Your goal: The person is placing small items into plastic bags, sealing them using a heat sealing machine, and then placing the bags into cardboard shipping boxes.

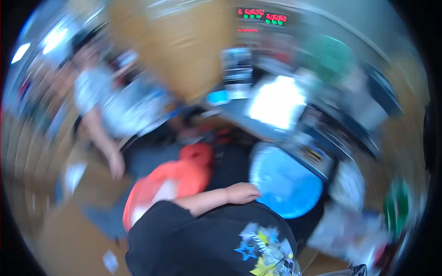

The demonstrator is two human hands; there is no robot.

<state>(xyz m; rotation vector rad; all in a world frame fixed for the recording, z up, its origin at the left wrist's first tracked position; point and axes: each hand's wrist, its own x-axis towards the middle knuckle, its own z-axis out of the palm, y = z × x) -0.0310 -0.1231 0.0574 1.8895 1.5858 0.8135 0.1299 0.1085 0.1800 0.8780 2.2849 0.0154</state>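
Frame heavily motion-blurred. Left hand [241, 192], fingers curled loosely, rests against the near-left rim of a round bright-blue plastic disc [286, 181]. Disc lies near the near edge of a cluttered grey table [258, 126]. Right hand out of sight. Orange-red fabric bundle [177, 181] lies just left of the forearm.

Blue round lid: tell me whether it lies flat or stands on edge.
Cannot tell: the blue round lid shows a broad face, a hand on its rim, but motion blur hides how it rests.
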